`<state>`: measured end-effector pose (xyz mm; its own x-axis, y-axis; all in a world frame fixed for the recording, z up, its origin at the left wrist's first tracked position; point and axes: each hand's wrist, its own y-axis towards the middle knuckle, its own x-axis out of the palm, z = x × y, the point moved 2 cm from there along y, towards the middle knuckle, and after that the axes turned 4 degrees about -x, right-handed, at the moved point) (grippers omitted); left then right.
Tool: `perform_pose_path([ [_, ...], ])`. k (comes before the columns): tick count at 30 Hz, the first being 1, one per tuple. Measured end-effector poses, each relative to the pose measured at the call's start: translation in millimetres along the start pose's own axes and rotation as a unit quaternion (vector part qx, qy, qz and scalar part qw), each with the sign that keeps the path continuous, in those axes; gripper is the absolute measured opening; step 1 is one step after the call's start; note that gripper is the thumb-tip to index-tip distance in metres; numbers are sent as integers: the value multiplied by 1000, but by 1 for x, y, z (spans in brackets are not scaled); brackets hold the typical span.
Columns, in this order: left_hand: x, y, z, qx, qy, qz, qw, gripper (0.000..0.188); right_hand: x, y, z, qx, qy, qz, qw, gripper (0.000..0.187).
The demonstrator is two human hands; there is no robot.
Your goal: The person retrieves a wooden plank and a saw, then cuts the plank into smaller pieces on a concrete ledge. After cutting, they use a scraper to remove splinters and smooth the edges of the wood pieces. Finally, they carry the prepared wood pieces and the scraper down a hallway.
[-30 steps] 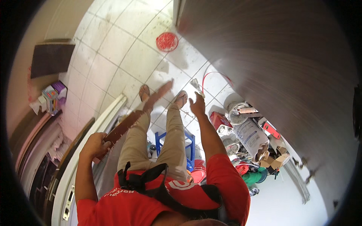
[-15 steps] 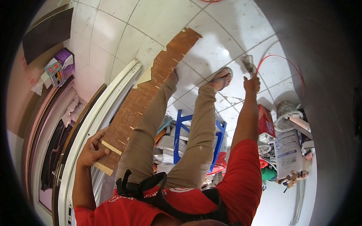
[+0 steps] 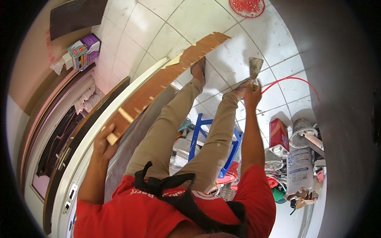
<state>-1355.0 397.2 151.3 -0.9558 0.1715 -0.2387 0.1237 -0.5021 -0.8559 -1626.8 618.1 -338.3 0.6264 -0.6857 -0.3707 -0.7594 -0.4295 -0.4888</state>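
Observation:
My left hand (image 3: 104, 142) is closed round the near end of a long brown plywood strip (image 3: 158, 83). The strip stretches away from me at a slant, with pale splintered patches along its edges. Its far end hangs over the tiled floor. In my right hand (image 3: 253, 94), held out in front of me, is a putty knife (image 3: 255, 67). Its stained, flared blade points away from me and stays apart from the strip. Fingers wrap its handle, so most of the handle is hidden.
White door-frame lengths (image 3: 89, 150) lean along my left. A blue stool (image 3: 194, 139) stands between my legs. To the right are a red can (image 3: 279, 135), a bucket (image 3: 303, 135) and a paper sack (image 3: 299, 168). A red lid (image 3: 247, 6) lies on the far floor; a red cable (image 3: 293, 77) curves nearby.
The plywood strip has turned more edge-on and shifted right and nearer the white frames. My right hand has moved left with the putty knife, whose blade now shows more clearly.

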Motion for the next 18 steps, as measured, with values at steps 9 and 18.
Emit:
perform_pose_path([
  [9,59,22,-17,28,-55,-79,995,43,-56,-224,-280,-331,175,-223,900,40],
  [18,78,-60,1,44,-102,-201,973,43,-117,-246,-330,-495,-128,-164,844,42],
])
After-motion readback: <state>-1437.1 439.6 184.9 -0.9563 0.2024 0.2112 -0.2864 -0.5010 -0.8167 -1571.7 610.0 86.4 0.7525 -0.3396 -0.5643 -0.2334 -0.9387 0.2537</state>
